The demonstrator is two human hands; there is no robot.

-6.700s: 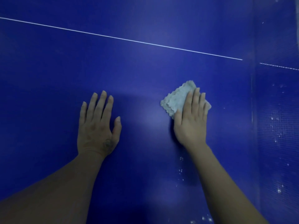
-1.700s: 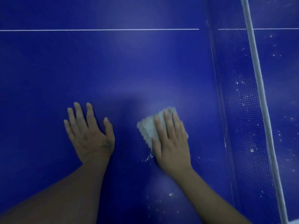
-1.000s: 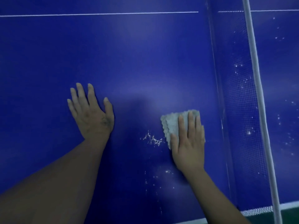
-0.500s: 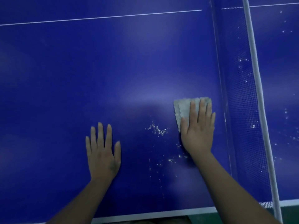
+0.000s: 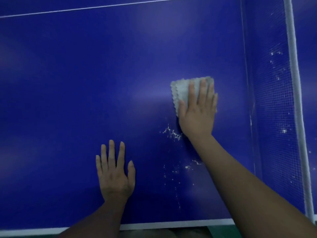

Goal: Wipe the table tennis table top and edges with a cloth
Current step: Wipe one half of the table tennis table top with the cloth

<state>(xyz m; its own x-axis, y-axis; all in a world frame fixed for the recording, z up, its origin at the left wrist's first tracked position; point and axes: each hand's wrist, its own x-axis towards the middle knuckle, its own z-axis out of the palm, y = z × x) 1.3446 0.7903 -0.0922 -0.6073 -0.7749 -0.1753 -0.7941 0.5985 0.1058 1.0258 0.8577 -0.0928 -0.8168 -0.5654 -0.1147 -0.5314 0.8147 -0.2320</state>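
While the big blue table tennis table top (image 5: 68,83) fills almost the whole view, a thin white line (image 5: 85,9) runs across its far part. Toward the left, the person's left hand (image 5: 115,172) lies flat on the blue top, palm down. Its fingers are straight and a little spread, and it holds nothing. It is close to the white stripe (image 5: 154,226) along the near edge of the table. Just to the right are small white crumbs (image 5: 172,133). Some sit in a little clump beside the other wrist, and some are scattered lower down. Next comes the pale grey, bumpy, folded cloth (image 5: 181,90), lying flat on the table top. The right hand (image 5: 197,110) presses down on it with straight fingers side by side. The cloth sticks out past the fingertips and the thumb. Further right stands the dark blue mesh net (image 5: 274,100) with its white band (image 5: 293,83) on top. The cloth is near the net but not touching it.
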